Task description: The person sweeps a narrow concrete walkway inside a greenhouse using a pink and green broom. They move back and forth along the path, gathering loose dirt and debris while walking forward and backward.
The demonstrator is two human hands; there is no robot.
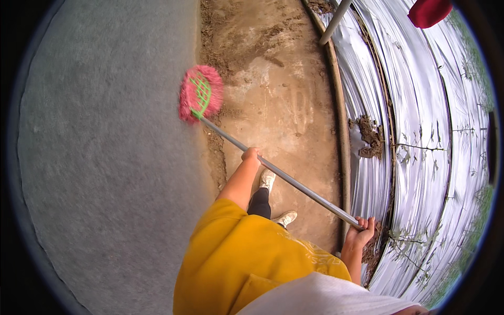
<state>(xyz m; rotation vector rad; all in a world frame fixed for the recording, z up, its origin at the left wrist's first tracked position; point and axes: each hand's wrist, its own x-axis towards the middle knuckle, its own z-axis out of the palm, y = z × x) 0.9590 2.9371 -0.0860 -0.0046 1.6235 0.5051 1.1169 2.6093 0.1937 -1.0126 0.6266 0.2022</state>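
Observation:
My left hand [252, 154] is closed around the middle of a grey metal pole, the handle of a mop or duster [301, 186]. My right hand [360, 229] grips the pole's end at the lower right, beside the plastic sheeting. At the far end of the pole, a pink shaggy fibre head [216, 88] on a green plastic lattice frame [202, 93] lies over the border between the grey surface [114, 157] and the dirt path [283, 118]. The head looks blurred. Whether it touches the surface is hard to tell.
A long pipe [341, 114] edges the path on the right, with a slanting grey post [335, 23] near its top. Beyond lie silvery plastic sheets [421, 114], clods of soil [369, 138] and small plants [419, 147]. A red object [430, 13] is at the upper right.

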